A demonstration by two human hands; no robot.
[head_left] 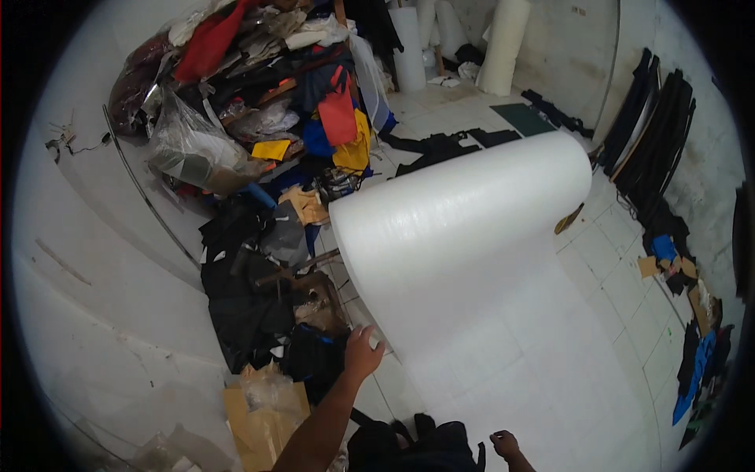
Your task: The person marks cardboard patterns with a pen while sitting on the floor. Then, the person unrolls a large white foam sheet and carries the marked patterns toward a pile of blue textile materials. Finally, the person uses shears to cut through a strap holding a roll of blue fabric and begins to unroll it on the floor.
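A big roll of translucent white packing sheet [464,204], like bubble wrap or thin foam, lies across the middle of the view. Its unrolled sheet [511,354] spreads toward me over the floor, with tile lines showing through. My left hand [364,352] is at the sheet's left edge just below the roll, fingers curled with the edge seemingly between them and the thumb. Lower right, over the near part of the sheet, my right hand [505,444] has its fingers bent together. Whether it holds anything is too small to tell.
A tall heap of clothes and plastic bags [236,102] rises at the far left. Dark fabric [244,291] and cardboard [267,417] lie left of me. Upright white rolls [503,47] stand at the back. Dark garments [653,126] lean along the right wall, with scraps below.
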